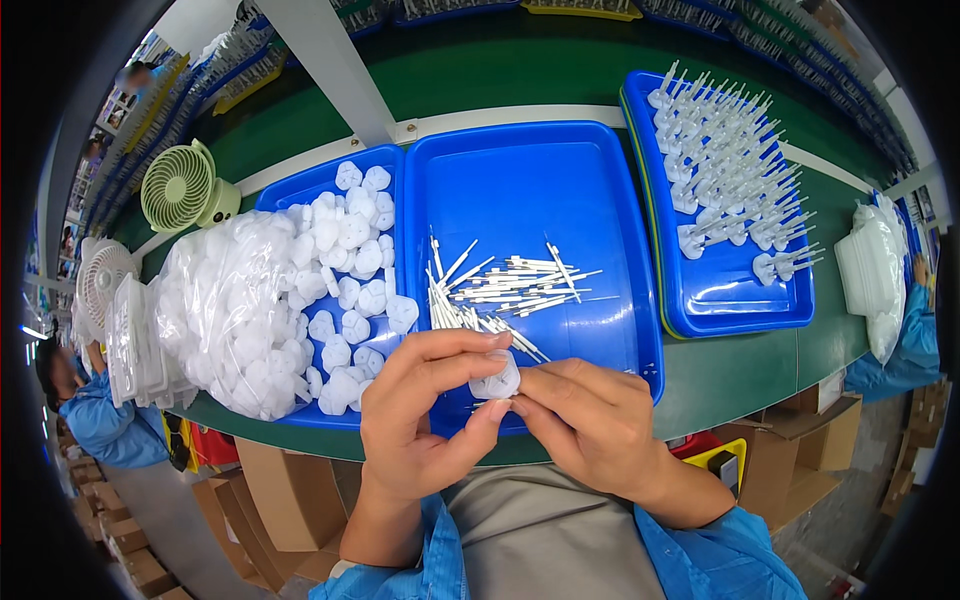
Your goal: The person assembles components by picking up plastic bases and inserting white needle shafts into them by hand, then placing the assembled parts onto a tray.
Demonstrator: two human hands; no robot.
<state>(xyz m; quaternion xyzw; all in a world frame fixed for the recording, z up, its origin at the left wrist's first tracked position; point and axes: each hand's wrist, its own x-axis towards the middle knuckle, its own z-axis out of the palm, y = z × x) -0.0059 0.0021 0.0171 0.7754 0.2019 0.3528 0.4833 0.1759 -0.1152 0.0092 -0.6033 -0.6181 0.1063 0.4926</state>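
Note:
My left hand (425, 410) pinches a small white translucent plastic piece with a flower-like rounded outline (497, 380) between thumb and fingers, above the near edge of the middle blue tray (520, 180). My right hand (590, 420) is closed, with its fingertips pressed together at the right side of that piece. Whatever lies between those fingertips is hidden. Just beyond both hands, a loose pile of thin white sticks with dark or metallic ends (520, 285) lies in the middle tray.
To the left, another blue tray (385, 165) bears many similar white pieces (350, 230) and a clear bag full of them (235, 310). At right, stacked trays (735, 315) hold rows of upright stick assemblies (725, 165). A green fan (180, 185) and cardboard boxes (295, 495) stand around.

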